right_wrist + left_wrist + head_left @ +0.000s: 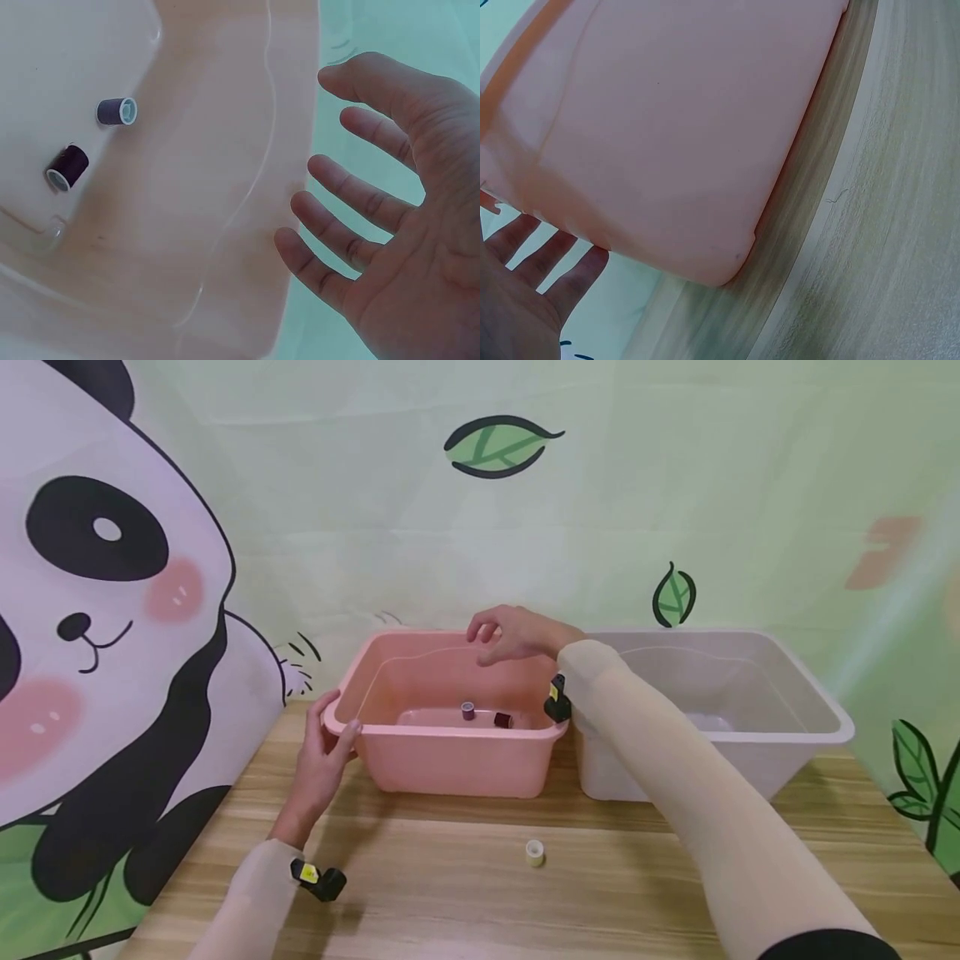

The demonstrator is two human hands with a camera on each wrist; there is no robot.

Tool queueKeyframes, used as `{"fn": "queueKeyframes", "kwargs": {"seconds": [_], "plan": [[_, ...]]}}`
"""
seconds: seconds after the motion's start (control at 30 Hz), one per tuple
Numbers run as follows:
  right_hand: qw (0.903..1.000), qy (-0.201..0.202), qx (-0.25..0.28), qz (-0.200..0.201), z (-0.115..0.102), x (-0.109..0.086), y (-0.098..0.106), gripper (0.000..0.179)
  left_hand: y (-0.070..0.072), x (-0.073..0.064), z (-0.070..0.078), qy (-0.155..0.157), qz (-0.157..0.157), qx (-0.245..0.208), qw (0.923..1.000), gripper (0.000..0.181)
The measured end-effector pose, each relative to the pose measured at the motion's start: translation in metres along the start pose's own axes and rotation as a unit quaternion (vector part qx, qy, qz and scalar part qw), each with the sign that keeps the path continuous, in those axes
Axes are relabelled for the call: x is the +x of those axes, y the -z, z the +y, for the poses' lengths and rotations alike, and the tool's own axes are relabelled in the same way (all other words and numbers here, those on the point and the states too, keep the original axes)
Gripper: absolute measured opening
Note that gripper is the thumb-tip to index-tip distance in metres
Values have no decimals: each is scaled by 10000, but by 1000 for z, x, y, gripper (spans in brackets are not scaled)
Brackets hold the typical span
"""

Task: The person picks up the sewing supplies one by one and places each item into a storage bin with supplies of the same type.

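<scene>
A pink plastic tub (457, 760) stands on the table, and two thread spools lie on its floor. One is a greyish-purple spool (468, 711); the other, a dark maroon spool (503, 720), lies on its side. My left hand (318, 768) grips the tub's left end, thumb at the front corner of the rim, fingertips against the outer wall in the left wrist view. Over the tub's back part hovers my right hand (517, 633), fingers spread and loosely bent around nothing. A pale cream spool (535, 852) stands on the table in front of the tub.
To the right of the pink tub is a light grey tub (750, 739), partly hidden behind my right forearm. Both stand on a wood-grain table (435, 893). Close behind them hangs a green backdrop (337, 468) printed with a panda and leaves.
</scene>
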State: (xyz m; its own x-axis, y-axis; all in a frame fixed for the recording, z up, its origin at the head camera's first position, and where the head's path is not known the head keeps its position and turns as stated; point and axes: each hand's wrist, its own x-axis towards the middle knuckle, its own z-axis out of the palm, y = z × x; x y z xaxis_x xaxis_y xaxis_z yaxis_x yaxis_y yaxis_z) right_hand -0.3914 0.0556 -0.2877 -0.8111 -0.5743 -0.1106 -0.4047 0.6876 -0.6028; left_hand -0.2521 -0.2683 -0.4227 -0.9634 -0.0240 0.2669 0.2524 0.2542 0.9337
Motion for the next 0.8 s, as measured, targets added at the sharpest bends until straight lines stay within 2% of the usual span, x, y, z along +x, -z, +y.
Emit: {"fn": "queueKeyframes", "kwargs": {"seconds": [0.3,0.8], "plan": [[9995,253,-133,91,-10,-13,6,42,0,1,-1,-34,16,25,10000,68],[9950,946,-308,127,-15,-52,10,50,-1,0,1,19,51,-5,10000,69]]}}
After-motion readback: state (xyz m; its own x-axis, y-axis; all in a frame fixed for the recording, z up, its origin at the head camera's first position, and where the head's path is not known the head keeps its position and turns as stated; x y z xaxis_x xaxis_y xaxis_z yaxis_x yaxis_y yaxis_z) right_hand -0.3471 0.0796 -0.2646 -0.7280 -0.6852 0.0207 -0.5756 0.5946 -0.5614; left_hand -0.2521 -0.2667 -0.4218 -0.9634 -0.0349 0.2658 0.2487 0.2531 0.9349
